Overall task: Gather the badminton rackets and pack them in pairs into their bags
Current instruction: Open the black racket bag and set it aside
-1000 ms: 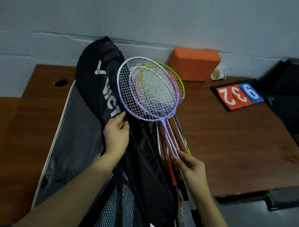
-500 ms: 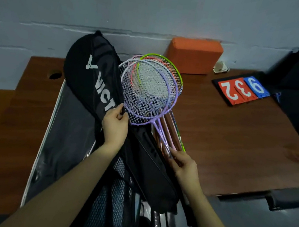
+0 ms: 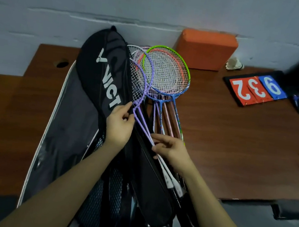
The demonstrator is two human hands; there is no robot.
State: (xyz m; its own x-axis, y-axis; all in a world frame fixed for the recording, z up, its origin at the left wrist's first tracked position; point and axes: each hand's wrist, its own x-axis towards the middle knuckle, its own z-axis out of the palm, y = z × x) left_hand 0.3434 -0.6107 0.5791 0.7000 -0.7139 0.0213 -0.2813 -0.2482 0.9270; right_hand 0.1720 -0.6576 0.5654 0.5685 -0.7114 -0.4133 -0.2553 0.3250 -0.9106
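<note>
We are feeding a pair of purple rackets into the black bag that lies at the centre left of the frame on the brown bench. Our left hand pinches the bag's open edge at mid-frame, holding the mouth up. Our right hand, just right of it, has its fingers closed around the thin purple shafts, low near the white grips. The racket heads are partly tucked under the bag's flap; the frames and strings still show beside the white lettering.

To do this well, we judge it best to keep the two heads stacked flat on each other and slide them along the bag's long axis, so the rims do not snag the zip edge. The left hand should lift the flap wider as the heads go in.

The other rackets, green, orange and blue, lie fanned to the right of centre, touching the pair, so we push gently to avoid dragging them along.
</note>
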